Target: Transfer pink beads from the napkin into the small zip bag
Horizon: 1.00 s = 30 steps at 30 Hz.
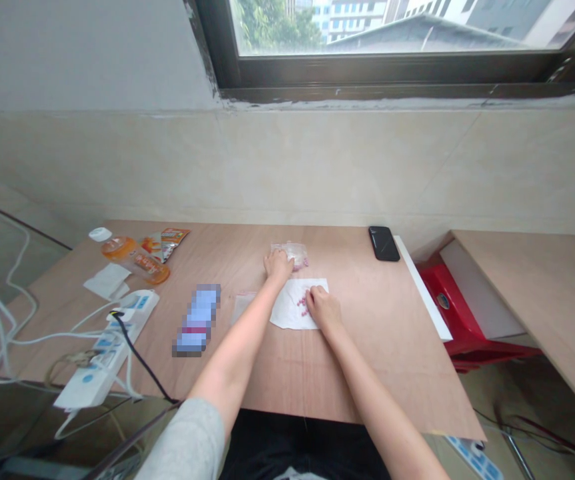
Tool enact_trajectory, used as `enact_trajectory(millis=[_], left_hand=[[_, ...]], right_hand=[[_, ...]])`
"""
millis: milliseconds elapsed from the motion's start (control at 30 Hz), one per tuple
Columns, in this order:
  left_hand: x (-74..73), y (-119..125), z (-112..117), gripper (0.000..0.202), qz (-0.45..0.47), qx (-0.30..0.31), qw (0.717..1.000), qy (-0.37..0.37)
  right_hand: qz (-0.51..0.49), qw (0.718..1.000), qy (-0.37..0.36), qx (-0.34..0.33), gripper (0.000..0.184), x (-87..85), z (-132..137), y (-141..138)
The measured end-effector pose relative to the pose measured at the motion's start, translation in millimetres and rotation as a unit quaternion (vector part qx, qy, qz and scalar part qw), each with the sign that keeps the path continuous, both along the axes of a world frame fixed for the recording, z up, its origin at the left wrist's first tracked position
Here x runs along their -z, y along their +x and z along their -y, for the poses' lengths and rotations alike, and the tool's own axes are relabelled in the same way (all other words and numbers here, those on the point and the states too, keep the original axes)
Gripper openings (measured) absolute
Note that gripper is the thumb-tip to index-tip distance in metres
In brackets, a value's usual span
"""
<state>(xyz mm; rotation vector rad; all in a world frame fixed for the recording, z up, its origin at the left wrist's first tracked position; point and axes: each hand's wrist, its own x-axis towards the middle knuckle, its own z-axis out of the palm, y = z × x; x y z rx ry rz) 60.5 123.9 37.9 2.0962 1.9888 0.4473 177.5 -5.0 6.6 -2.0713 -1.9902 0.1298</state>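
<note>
A small clear plastic bag (297, 252) with pink beads in it lies near the middle of the table. My left hand (278, 265) is at its left side, fingers bent over the bag's edge and closed on it. Closer to me is a white sheet (292, 319), paper or tissue, with several loose pink beads (303, 305) on it. At the sheet's right part, beside those beads, my right hand (322, 307) has its fingers curled together. What its fingertips hold, if anything, is too small to make out.
Another clear bag (241, 307) lies partly behind my left forearm. Left of it are a phone-like blurred object (197, 320), an orange drink bottle (135, 259), a snack packet (173, 241) and a power strip (110, 350) with cables. A black phone (383, 243) is at the back right.
</note>
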Motion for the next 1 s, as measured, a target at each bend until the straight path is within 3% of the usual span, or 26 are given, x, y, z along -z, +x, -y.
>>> enact_trajectory(millis=[267,467,600,733,767,867,1000], left_hand=[[2.9,5.1,1.8,0.015,0.070,-0.021,0.997,0.009],[-15.3,8.9,12.8,0.011,0.184,-0.004,0.982,0.052],[-30.2,5.7,36.1,0.013,0.279,0.013,0.958,0.070],[-33.8,-6.9,72.4,0.018,0.353,0.008,0.932,0.079],[-32.5,-11.3,82.1,0.019,0.377,0.002,0.923,0.079],[-26.1,-25.2,110.7,0.023,0.525,-0.052,0.849,0.033],[-19.9,-41.7,144.6,0.034,0.639,-0.109,0.761,-0.043]], right_hand=[[0.011,1.000,0.011,-0.002,0.029,1.3,0.2,0.4],[0.006,1.000,0.023,-0.001,0.029,-1.3,1.1,0.1],[-0.003,0.999,0.038,-0.003,0.028,-2.5,1.6,0.4],[-0.018,0.999,0.047,-0.001,0.028,-3.1,2.6,0.6],[-0.022,0.999,0.050,-0.002,0.027,-3.1,2.9,0.5],[-0.039,0.997,0.062,-0.005,0.026,-3.1,4.3,0.6],[-0.088,0.993,0.077,-0.009,0.027,-2.6,7.0,3.2]])
